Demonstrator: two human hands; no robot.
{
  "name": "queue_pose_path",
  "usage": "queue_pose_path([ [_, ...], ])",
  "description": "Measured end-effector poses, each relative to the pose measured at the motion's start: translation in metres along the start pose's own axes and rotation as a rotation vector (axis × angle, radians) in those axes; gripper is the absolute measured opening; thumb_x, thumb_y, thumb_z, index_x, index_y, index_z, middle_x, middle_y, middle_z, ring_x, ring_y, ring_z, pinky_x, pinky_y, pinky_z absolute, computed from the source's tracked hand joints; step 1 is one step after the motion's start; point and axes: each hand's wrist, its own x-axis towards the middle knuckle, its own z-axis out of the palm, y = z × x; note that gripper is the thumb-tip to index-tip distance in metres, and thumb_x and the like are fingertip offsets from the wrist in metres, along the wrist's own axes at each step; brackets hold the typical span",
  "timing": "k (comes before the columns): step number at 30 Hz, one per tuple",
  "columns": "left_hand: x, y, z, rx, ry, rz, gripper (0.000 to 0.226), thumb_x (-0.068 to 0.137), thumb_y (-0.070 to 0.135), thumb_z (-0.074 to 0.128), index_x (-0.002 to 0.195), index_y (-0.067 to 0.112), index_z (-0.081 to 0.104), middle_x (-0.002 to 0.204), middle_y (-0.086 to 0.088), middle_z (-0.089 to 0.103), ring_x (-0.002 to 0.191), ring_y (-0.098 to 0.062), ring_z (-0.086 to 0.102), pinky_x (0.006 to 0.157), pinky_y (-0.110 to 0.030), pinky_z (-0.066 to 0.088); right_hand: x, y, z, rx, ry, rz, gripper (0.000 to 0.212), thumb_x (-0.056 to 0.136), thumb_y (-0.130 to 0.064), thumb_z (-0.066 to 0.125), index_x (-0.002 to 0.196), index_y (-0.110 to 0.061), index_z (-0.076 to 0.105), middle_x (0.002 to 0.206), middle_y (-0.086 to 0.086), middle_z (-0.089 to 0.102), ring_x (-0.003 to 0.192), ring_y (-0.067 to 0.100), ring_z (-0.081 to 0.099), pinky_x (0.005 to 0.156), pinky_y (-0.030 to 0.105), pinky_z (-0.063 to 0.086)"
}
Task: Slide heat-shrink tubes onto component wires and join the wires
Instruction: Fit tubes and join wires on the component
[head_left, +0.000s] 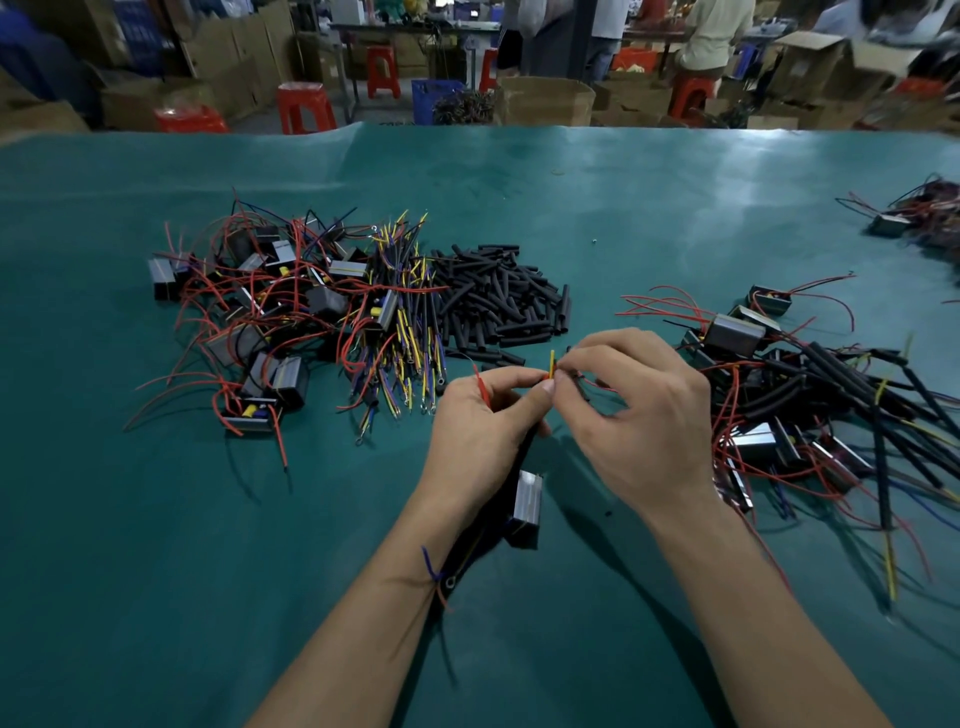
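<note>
Left hand (480, 415): fingers curled, thumb and forefinger pinching a yellow wire (551, 359) whose tip stands upright above the fingertips; a red wire (482, 387) crossing the back of the forefinger. Right hand (631, 410): fingers curled, fingertips meeting those of the left at the yellow wire, pinching a thin dark piece (582, 387) there; whether tube or wire, not discernible. Component (524, 506): small grey block hanging or lying just below the left hand, between the two wrists, with dark leads trailing under the left forearm; a blue wire (429, 564) end showing beside that wrist. Tubes (501, 299): loose black heap on the green surface (156, 571), beyond the hands and slightly left. Lead bundle (405, 317): yellow, blue and black leads, touching the heap's left edge. Component pile (260, 312): left, tangled in red wire. Sleeved pile (810, 410): right of the right hand, components with black tubing on their wires. Red stools (305, 106) and cartons (545, 101) beyond the far edge.
</note>
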Motion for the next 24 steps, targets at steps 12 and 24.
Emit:
queue_pose_path([
  [12,-0.0015,0.0022,-0.0049,0.156,0.006,0.113,0.011,0.082,0.035,0.077,0.087,0.026,0.079,0.071,0.007,0.073,0.067,-0.007,0.065,0.065,-0.024,0.05,0.0022,0.0011,-0.0075,0.057,-0.054,0.049,0.004,0.081,-0.015,0.074,0.078,-0.012,0.076,0.076,-0.002,0.072,0.07,0.018,0.066,0.066,0.039,0.054],
  [24,-0.0025,0.007,-0.0039,0.101,0.04,0.115,0.012,0.085,0.012,0.08,0.089,0.023,0.078,0.083,-0.007,0.074,0.069,-0.008,0.061,0.067,-0.023,0.048,0.0009,-0.0022,-0.0026,0.141,-0.05,0.221,0.005,0.077,-0.017,0.074,0.073,-0.02,0.076,0.064,-0.01,0.07,0.059,0.007,0.064,0.062,0.031,0.053],
])
